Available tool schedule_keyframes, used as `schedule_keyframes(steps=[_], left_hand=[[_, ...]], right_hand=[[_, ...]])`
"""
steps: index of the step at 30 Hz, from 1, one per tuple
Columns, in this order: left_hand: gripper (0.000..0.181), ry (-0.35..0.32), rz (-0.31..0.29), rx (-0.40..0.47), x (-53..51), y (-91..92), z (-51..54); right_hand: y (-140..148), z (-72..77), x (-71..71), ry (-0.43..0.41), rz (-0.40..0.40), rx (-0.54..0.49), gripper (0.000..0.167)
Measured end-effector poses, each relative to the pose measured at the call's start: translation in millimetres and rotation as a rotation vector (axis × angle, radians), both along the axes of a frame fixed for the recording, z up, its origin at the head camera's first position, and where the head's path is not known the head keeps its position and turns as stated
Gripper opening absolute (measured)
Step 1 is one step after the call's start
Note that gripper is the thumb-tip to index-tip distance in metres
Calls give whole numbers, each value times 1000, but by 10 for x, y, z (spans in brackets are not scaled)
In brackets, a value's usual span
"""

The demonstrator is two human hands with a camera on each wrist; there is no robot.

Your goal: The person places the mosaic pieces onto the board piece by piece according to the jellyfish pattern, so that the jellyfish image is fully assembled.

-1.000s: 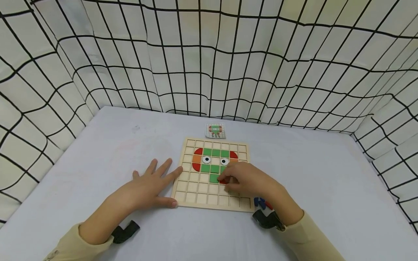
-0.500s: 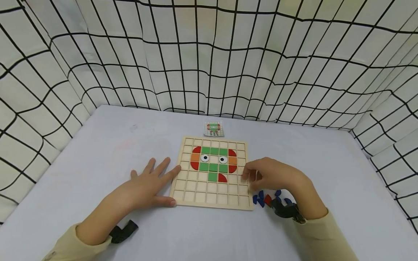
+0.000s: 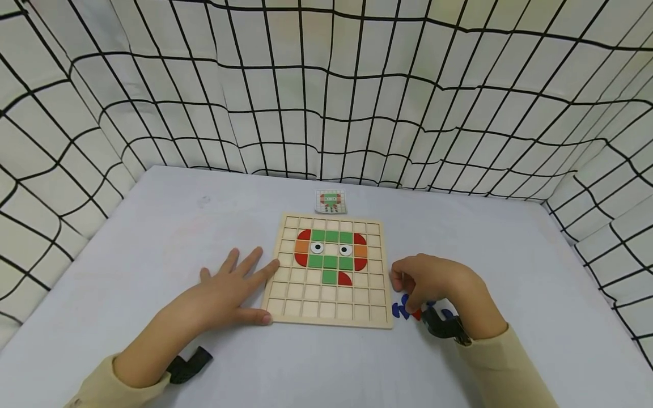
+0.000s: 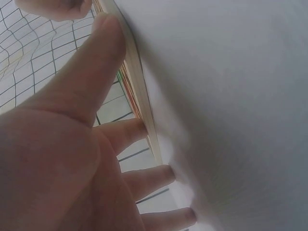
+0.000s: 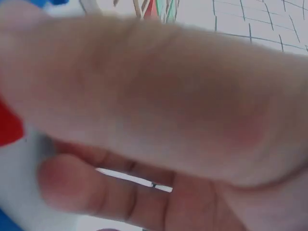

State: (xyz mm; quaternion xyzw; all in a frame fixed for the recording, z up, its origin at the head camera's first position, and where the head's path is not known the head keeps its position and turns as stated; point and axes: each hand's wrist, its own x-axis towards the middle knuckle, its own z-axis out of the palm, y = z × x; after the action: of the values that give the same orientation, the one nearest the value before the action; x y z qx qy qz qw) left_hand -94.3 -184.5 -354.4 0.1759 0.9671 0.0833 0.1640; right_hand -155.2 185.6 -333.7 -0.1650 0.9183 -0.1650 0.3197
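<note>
Head view: At the centre of a white table lies a wooden grid board. In its cells sit 7 green tiles, 5 red quarter-round tiles, 2 orange tiles and 2 eye tiles. A small pattern card lies just beyond the board, at 12 o'clock. Between 8 and 9 o'clock, the left hand rests palm down, fingers spread and released, index fingertip touching the board's edge. At 3 o'clock, off the board, the right hand reaches down, fingers loosely bent, thumb apart from them. Beneath it, at the board's 4 o'clock, are loose blue pieces and a loose red piece.

Left wrist view: The left thumb meets the board's side near 11 o'clock; the index fingertip touches the same side lower down, while 2 other fingers reach the white cloth.

Right wrist view: The blurred thumb crosses the middle. Red shows at 9 o'clock, blue at 8 and 11 o'clock. Bent fingers lie towards 7 o'clock.
</note>
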Motion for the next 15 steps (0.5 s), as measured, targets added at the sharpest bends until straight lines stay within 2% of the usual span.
schedule_keyframes(steps=[9,15], left_hand=[[103,9,-4,3,-5,5,0],[103,10,-6,6,-1,0,-12]], right_hand=[[126,-39,-124,96,13,-40,19],[157,-52,-138,56,-22,-16,41]])
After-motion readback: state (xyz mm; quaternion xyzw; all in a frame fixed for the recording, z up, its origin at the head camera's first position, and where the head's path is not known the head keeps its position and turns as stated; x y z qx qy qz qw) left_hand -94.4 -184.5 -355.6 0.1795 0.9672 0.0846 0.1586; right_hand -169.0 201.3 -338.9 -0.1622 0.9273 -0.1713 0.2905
